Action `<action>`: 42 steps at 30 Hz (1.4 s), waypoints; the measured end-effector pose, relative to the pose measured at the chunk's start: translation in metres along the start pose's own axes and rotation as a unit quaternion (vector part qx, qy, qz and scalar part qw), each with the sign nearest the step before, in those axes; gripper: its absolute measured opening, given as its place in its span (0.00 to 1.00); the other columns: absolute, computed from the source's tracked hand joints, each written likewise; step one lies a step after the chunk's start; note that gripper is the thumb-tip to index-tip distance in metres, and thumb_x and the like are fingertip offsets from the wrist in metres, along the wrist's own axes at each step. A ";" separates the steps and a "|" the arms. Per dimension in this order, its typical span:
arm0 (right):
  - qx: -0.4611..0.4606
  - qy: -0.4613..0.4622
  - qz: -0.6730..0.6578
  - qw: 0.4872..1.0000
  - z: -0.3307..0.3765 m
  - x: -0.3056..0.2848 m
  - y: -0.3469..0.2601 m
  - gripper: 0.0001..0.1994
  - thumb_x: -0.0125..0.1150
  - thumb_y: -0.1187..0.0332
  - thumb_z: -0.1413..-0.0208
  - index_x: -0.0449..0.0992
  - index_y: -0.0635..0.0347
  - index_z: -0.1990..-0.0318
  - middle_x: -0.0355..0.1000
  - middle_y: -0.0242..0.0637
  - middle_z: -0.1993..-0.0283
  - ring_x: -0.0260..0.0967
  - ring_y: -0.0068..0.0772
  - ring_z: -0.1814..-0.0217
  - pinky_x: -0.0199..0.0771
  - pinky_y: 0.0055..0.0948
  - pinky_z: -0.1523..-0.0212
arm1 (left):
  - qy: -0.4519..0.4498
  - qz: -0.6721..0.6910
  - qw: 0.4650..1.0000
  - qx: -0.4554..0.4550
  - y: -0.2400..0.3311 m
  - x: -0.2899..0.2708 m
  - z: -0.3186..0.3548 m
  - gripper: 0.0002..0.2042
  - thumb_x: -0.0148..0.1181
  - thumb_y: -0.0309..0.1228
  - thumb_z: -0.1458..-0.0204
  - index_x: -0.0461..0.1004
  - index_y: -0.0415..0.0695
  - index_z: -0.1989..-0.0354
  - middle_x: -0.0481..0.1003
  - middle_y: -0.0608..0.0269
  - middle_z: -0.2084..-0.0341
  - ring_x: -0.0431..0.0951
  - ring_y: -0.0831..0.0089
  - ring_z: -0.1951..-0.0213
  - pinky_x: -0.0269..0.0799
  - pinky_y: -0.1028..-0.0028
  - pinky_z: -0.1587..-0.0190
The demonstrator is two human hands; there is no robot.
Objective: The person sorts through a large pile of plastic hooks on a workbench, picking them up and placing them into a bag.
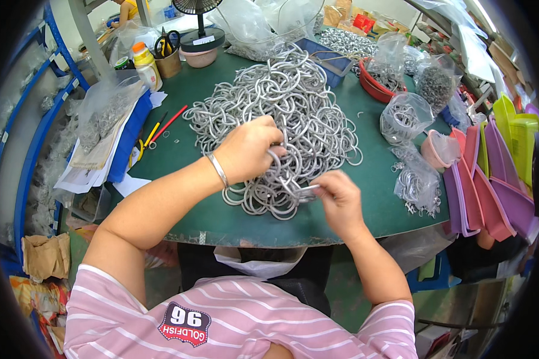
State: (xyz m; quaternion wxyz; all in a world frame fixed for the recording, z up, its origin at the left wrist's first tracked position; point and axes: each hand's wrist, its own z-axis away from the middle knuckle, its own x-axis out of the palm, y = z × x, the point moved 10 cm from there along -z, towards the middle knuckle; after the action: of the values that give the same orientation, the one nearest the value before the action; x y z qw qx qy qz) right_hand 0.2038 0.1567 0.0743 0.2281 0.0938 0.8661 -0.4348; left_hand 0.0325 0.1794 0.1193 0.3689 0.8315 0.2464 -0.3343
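The grey metal rings (pixel 281 113) lie in one big tangled heap on the green bench (pixel 365 209), and the near edge of the heap is directly under both hands. The heap spreads away from the person, so its bulk is beyond the fingers and a little to the left hand's side.

The left hand (pixel 248 149) rests on top of the near part of the heap, fingers curled down and closed around some rings; which ring exactly it holds I cannot tell, because the fingers hide it. The right hand (pixel 338 197) is just beside the heap's near right corner and pinches a ring piece (pixel 302 190) between thumb and fingers. This piece runs about sideways, from the right hand toward the left hand. Both hands are close to each other, with only a few rings between them; the left hand is deeper in the heap.

Beyond the right hand, well apart, are clear plastic bags (pixel 404 116) with smaller metal parts and a red bowl (pixel 374 87). Far to the right stand purple trays (pixel 497 185).
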 end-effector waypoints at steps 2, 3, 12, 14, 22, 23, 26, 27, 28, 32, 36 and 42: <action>-0.016 0.074 -0.050 0.996 -0.005 -0.014 -0.009 0.06 0.60 0.83 0.50 0.76 0.64 0.65 0.70 0.35 0.70 0.68 0.28 0.68 0.69 0.24 0.68 | 0.017 -0.002 1.000 -0.007 -0.009 -0.010 0.005 0.08 0.67 0.26 0.56 0.76 0.38 0.70 0.73 0.56 0.73 0.76 0.59 0.69 0.71 0.68 0.66; 0.009 0.123 -0.100 0.987 -0.006 -0.024 -0.005 0.06 0.59 0.83 0.50 0.77 0.64 0.65 0.70 0.35 0.70 0.67 0.25 0.69 0.68 0.23 0.68 | 0.025 0.035 0.997 -0.060 -0.021 -0.014 0.008 0.06 0.66 0.25 0.55 0.76 0.38 0.69 0.74 0.58 0.74 0.76 0.65 0.70 0.70 0.71 0.67; -0.077 0.178 0.003 0.981 0.014 -0.035 -0.035 0.04 0.59 0.82 0.50 0.74 0.66 0.67 0.73 0.38 0.68 0.70 0.29 0.67 0.70 0.25 0.68 | 0.016 0.248 0.927 -0.283 -0.054 -0.002 0.047 0.09 0.64 0.27 0.49 0.74 0.40 0.61 0.74 0.69 0.66 0.70 0.84 0.66 0.68 0.81 0.64; -0.079 0.106 0.032 0.991 0.013 -0.019 -0.047 0.04 0.61 0.81 0.52 0.74 0.65 0.68 0.72 0.39 0.69 0.70 0.36 0.69 0.71 0.29 0.68 | 0.077 0.251 0.923 -0.281 -0.049 -0.011 0.047 0.09 0.64 0.28 0.49 0.74 0.40 0.61 0.74 0.70 0.67 0.71 0.84 0.65 0.68 0.79 0.63; -0.119 0.037 0.064 0.990 0.022 0.001 -0.079 0.07 0.59 0.83 0.55 0.74 0.63 0.69 0.71 0.42 0.69 0.71 0.42 0.68 0.72 0.33 0.66 | 0.009 -0.076 0.996 0.050 0.045 -0.003 0.020 0.15 0.60 0.20 0.56 0.73 0.43 0.57 0.75 0.57 0.60 0.78 0.56 0.61 0.75 0.65 0.60; -0.160 0.059 0.058 0.984 0.020 -0.003 -0.091 0.07 0.59 0.84 0.55 0.74 0.63 0.69 0.71 0.42 0.69 0.71 0.42 0.67 0.72 0.32 0.66 | -0.084 -0.146 0.986 0.002 0.036 0.018 0.017 0.16 0.58 0.22 0.55 0.72 0.45 0.54 0.74 0.59 0.58 0.78 0.55 0.61 0.75 0.63 0.61; -0.117 0.159 -0.021 0.980 0.009 -0.029 -0.070 0.06 0.57 0.84 0.53 0.74 0.64 0.69 0.73 0.40 0.69 0.71 0.32 0.68 0.70 0.28 0.69 | -0.123 -0.224 0.967 -0.017 0.016 0.028 0.010 0.10 0.58 0.27 0.52 0.76 0.46 0.60 0.73 0.59 0.62 0.78 0.56 0.63 0.75 0.61 0.62; -0.056 0.153 -0.017 0.986 0.003 -0.030 -0.044 0.04 0.58 0.82 0.51 0.74 0.64 0.69 0.73 0.40 0.70 0.71 0.31 0.70 0.70 0.28 0.70 | -0.125 -0.230 0.965 -0.024 0.011 0.028 0.008 0.09 0.58 0.28 0.51 0.77 0.47 0.61 0.73 0.59 0.62 0.78 0.56 0.63 0.74 0.61 0.62; 0.006 0.146 -0.012 0.989 0.001 -0.033 -0.023 0.02 0.59 0.80 0.49 0.74 0.65 0.68 0.73 0.40 0.72 0.70 0.29 0.72 0.69 0.28 0.71 | -0.126 -0.235 0.963 -0.030 0.008 0.027 0.008 0.07 0.59 0.29 0.51 0.79 0.47 0.63 0.73 0.59 0.62 0.78 0.57 0.63 0.74 0.61 0.61; 0.182 0.012 0.028 0.983 0.008 -0.017 0.034 0.07 0.59 0.70 0.42 0.75 0.66 0.68 0.71 0.32 0.79 0.68 0.22 0.78 0.69 0.20 0.76 | -0.075 -0.156 0.984 -0.037 0.004 0.011 -0.003 0.06 0.60 0.30 0.52 0.81 0.48 0.67 0.74 0.59 0.65 0.77 0.56 0.60 0.73 0.62 0.58; 0.236 0.144 -0.204 0.939 -0.003 -0.022 0.056 0.09 0.54 0.68 0.38 0.73 0.65 0.66 0.73 0.36 0.72 0.70 0.22 0.75 0.74 0.23 0.72 | 0.014 -0.115 0.988 -0.100 -0.012 -0.016 -0.015 0.07 0.61 0.30 0.54 0.82 0.48 0.67 0.77 0.53 0.68 0.77 0.55 0.62 0.72 0.63 0.57; 0.087 0.121 -0.137 0.979 -0.038 -0.013 0.039 0.08 0.59 0.75 0.45 0.74 0.69 0.59 0.73 0.38 0.64 0.71 0.25 0.69 0.74 0.23 0.66 | 0.112 -0.137 0.974 -0.142 -0.033 -0.057 -0.010 0.08 0.61 0.30 0.52 0.79 0.43 0.65 0.79 0.53 0.67 0.79 0.56 0.62 0.73 0.66 0.57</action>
State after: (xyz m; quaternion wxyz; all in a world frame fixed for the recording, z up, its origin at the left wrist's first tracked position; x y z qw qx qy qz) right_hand 0.2175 0.2110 0.0719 0.0509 0.0454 0.8507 -0.5212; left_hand -0.0227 0.1981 0.1523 0.4035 0.7611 0.4429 -0.2483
